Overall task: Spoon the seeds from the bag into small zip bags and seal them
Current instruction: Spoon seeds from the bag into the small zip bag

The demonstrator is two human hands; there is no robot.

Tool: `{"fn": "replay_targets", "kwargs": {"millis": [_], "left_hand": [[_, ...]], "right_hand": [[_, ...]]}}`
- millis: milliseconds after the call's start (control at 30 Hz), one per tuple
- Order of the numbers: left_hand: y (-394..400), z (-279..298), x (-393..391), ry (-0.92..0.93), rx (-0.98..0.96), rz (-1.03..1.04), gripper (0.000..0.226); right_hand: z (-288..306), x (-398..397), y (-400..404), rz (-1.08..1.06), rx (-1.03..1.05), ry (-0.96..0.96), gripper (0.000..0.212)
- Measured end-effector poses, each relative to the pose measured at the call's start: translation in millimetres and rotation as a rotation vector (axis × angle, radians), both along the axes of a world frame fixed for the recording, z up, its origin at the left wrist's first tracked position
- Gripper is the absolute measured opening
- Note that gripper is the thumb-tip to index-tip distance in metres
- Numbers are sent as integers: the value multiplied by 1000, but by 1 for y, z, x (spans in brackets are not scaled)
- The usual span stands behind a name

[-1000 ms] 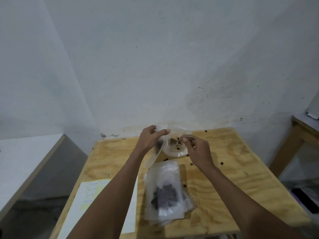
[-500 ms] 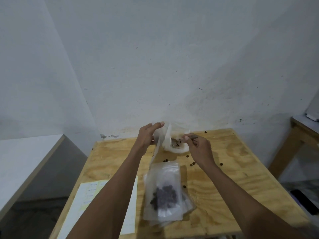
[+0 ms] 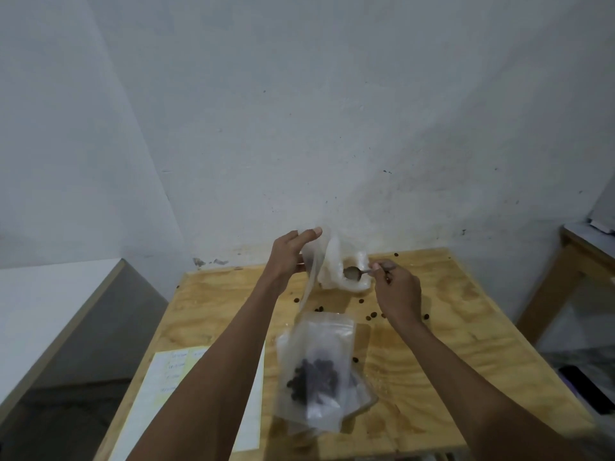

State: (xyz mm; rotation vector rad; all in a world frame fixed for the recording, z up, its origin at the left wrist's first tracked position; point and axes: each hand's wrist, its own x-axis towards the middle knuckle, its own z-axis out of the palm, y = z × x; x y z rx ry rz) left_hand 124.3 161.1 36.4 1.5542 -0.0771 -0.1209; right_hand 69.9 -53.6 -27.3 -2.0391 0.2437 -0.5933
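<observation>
Left hand (image 3: 289, 257) raised over far end of plywood table (image 3: 459, 331), thumb and fingers pinched on a small clear zip bag (image 3: 309, 277), held by its upper edge and hanging limp. Right hand (image 3: 397, 296) curled round handle of a metal spoon (image 3: 353, 272), bowl poked at mouth of the white seed bag (image 3: 346, 272), which sits slumped by the wall. Cannot tell whether bowl is loaded. Filled zip bag (image 3: 316, 367) flat on table near front edge, dark seeds (image 3: 314, 377) clumped low, atop what look like more bags. Loose seeds scattered between the two bags. Paper sheet (image 3: 166, 387) at left.

Judged: film thin, light, floppy, slick; mouth likely to close on itself. Best pinched at stiffer zip strip, one lip pulled open. Seeds small, hard, prone to roll; spoon kept level.
</observation>
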Motion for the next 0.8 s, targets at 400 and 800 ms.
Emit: {"fn": "replay_targets", "kwargs": {"millis": [400,800], "left_hand": [[-33,12,8,32,-44,-16,77],[-47,10,13,54,-88,51,86]], "right_hand": [[1,1,-6,-38,204,112,31],[8,6,-5,-28,665,317,22]]}}
